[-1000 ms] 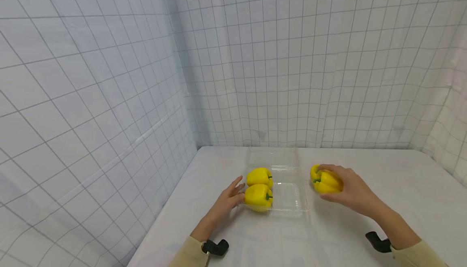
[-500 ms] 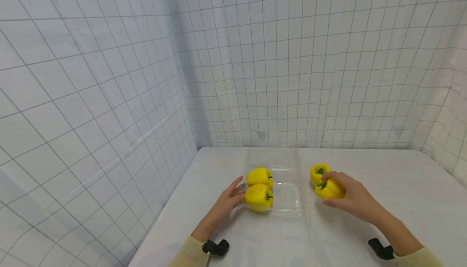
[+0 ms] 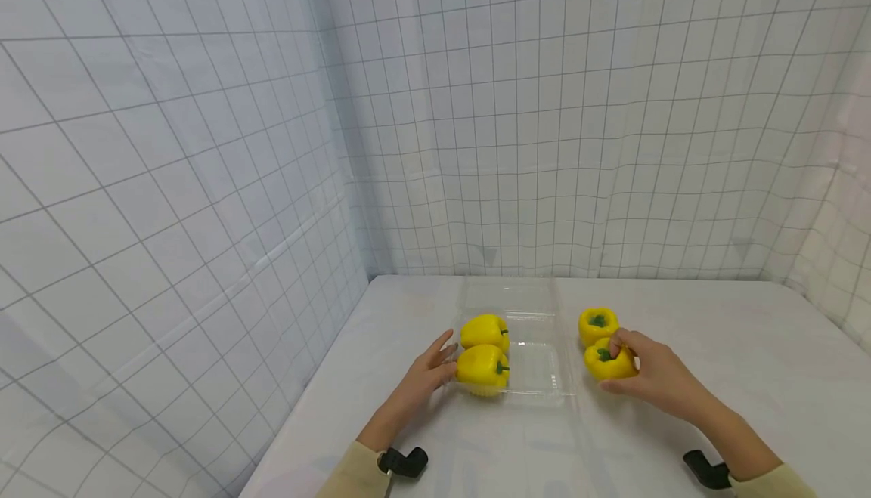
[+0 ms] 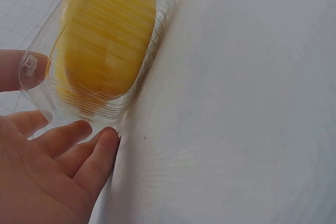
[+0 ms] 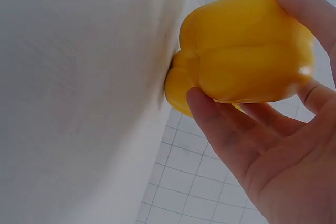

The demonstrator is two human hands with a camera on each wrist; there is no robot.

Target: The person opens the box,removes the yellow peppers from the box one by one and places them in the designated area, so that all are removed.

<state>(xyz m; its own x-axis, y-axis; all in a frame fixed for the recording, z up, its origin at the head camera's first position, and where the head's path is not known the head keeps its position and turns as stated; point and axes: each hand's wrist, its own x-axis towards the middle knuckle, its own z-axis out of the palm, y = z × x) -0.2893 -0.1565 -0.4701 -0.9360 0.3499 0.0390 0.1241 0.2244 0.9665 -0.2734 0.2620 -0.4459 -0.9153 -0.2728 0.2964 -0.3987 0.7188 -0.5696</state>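
Note:
My right hand [image 3: 656, 373] grips a yellow bell pepper [image 5: 247, 51], its thumb and fingers around the sides. In the head view this pepper's green stem faces up, with a fingertip close to it. Just behind stands another yellow bell pepper [image 3: 598, 325]. Two more yellow peppers, a far one [image 3: 483, 329] and a near one [image 3: 481, 366], lie in the left half of a clear plastic clamshell box [image 3: 540, 366]. At the box's left wall is my left hand [image 3: 425, 373], its loosely extended fingers against the plastic. The left wrist view shows one digit through the clear rim.
The box's clear lid [image 3: 509, 294] lies folded back toward the rear of the white table [image 3: 708, 324]. Grid-patterned white curtains [image 3: 510, 143] surround the table at the back and sides. Each wrist wears a black camera mount [image 3: 407, 463].
My right hand has drawn its pepper toward me and turned it stem upward, leaving the pepper behind more exposed. The left hand stays at the box.

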